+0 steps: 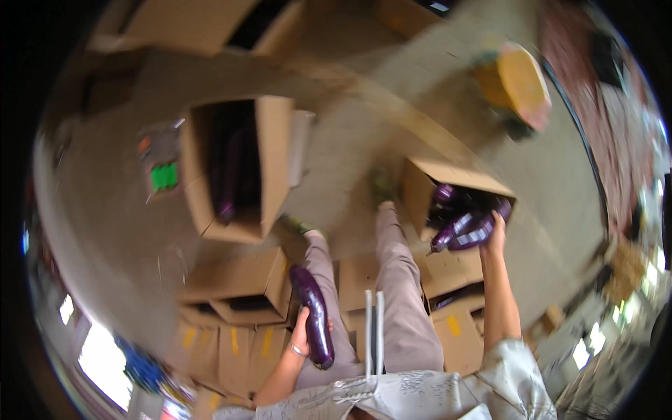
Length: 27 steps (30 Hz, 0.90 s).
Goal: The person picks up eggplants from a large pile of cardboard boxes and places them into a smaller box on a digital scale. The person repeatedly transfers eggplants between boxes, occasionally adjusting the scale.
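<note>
My left hand [305, 329] grips a glossy purple eggplant [314, 317] in front of my lap. On the right, my right hand [494, 231] is on another eggplant [478, 233] at the near edge of an open cardboard box [462, 176]. Beside that one lies a further eggplant [451, 231], and one more [443, 193] shows inside the box. A second open cardboard box [275, 163] stands ahead on the left, with a dark interior where an eggplant [227, 210] is partly visible. Motion blurs the scene.
Several cardboard boxes [236, 281] stand around and below my legs. A green object [164, 177] lies on the floor left of the left box. A yellow object [520, 84], blurred, is at the upper right. More large boxes [184, 21] stand at the upper left.
</note>
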Each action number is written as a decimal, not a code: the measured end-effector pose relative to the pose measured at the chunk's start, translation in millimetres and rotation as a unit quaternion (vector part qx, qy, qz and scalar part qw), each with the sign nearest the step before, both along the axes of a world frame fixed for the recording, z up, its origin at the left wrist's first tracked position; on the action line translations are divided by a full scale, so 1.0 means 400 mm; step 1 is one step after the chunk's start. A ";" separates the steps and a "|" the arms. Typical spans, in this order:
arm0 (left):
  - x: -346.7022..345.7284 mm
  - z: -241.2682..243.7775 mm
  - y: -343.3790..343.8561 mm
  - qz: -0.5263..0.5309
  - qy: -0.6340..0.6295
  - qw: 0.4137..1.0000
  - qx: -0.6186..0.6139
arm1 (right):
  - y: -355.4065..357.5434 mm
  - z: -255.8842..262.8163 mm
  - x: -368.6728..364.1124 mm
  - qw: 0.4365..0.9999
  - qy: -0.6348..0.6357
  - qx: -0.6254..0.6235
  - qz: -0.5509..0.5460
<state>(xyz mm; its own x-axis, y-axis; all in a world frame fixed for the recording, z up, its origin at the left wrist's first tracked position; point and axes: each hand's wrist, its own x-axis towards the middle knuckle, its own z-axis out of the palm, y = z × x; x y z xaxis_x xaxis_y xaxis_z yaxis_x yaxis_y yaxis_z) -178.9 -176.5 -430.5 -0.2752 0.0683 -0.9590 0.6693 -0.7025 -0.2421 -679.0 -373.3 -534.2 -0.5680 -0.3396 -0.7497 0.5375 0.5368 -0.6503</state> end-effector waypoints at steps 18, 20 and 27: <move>0.123 -0.009 0.152 0.296 0.054 0.945 -0.129 | -0.323 0.109 1.346 0.869 -0.185 -0.022 0.459; 0.134 -0.001 0.158 0.316 0.056 0.941 -0.106 | -0.333 0.001 1.360 0.858 -0.039 0.029 0.512; 0.152 -0.032 0.191 0.314 0.093 0.937 -0.120 | -0.365 -0.127 1.410 0.770 0.287 0.070 0.566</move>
